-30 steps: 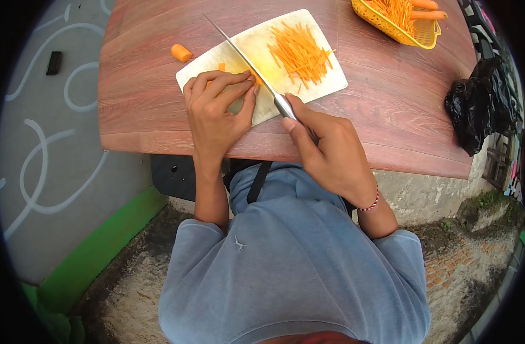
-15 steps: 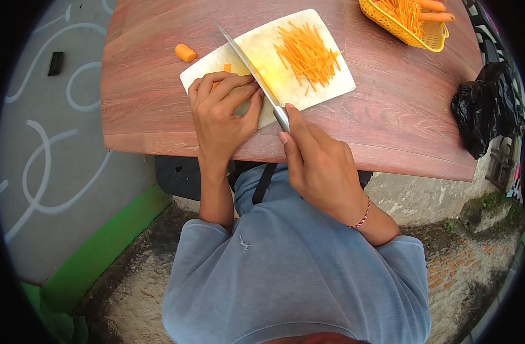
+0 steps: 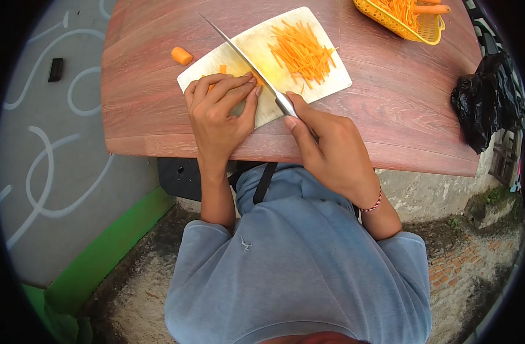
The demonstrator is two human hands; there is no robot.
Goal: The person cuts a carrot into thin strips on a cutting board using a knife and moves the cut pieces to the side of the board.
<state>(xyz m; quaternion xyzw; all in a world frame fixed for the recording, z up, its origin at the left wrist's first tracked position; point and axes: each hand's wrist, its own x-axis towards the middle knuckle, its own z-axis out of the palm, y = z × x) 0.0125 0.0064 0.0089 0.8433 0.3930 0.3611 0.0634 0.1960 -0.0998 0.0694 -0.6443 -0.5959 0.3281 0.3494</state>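
My right hand (image 3: pixel 334 146) is wrapped round the handle of a long kitchen knife (image 3: pixel 239 53), its blade slanting up and left across a white cutting board (image 3: pixel 331 80). Close to the blade's left side, my left hand (image 3: pixel 225 112) presses bent fingers on a carrot piece (image 3: pixel 256 77), mostly covered by the fingertips. Small orange bits show beside its knuckles. A pile of carrot strips (image 3: pixel 302 51) lies on the right part of the board. Off the board's left corner, a short carrot chunk (image 3: pixel 181 55) rests on the table.
A yellow basket (image 3: pixel 400 30) with shredded and whole carrots stands at the wooden table's (image 3: pixel 400 109) back right. A black plastic bag (image 3: pixel 486 103) hangs at the right edge. A grey wall with white curves (image 3: pixel 56 143) lies left.
My right hand and the knife handle have shifted slightly right and up, away from my left fingertips. More of the orange piece shows between fingers and blade.
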